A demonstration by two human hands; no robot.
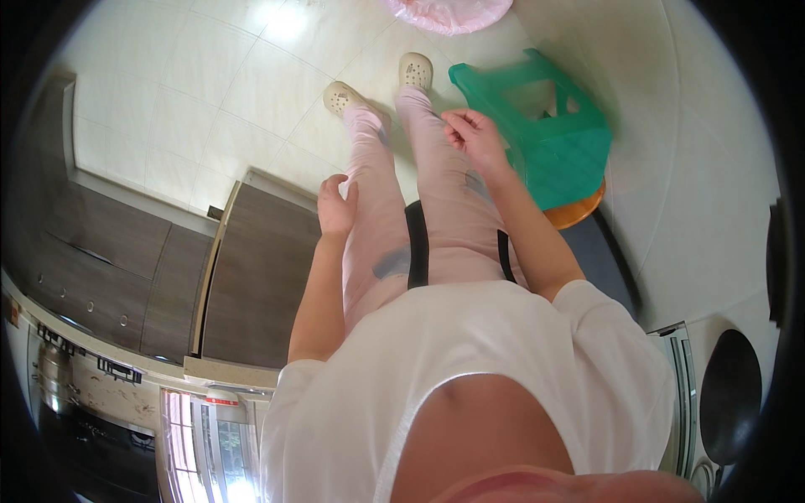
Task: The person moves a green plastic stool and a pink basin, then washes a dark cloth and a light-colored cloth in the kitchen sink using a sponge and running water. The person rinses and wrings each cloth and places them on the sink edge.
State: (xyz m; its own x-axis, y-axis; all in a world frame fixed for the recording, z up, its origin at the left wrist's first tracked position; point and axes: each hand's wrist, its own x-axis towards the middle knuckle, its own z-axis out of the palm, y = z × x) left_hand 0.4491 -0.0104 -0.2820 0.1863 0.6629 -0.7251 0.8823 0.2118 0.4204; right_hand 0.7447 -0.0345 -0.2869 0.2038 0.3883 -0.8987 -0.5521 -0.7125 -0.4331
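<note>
My left hand (338, 206) hangs by my left thigh. Its thumb stands apart from the loosely bent fingers, and nothing is in it. Over my right lower leg is my right hand (478, 139), fingers loosely curled, with no object visible in it. A green plastic stool (560, 138) is close beyond the right hand, to its right. I wear pink trousers (377, 207) with grey patches, and two black straps (417, 242) hang over them. Beige clogs (416, 70) are on my feet, on the pale tiled floor (251, 107).
A pink plastic bag (453, 14) shows at the top edge. Dark cabinets (258, 270) stand on the left. Beyond them are a metal pot (55, 371) and a black gas hob (94, 453). An orange round seat (575, 210) lies under the stool; a dark pan (729, 396) hangs at right.
</note>
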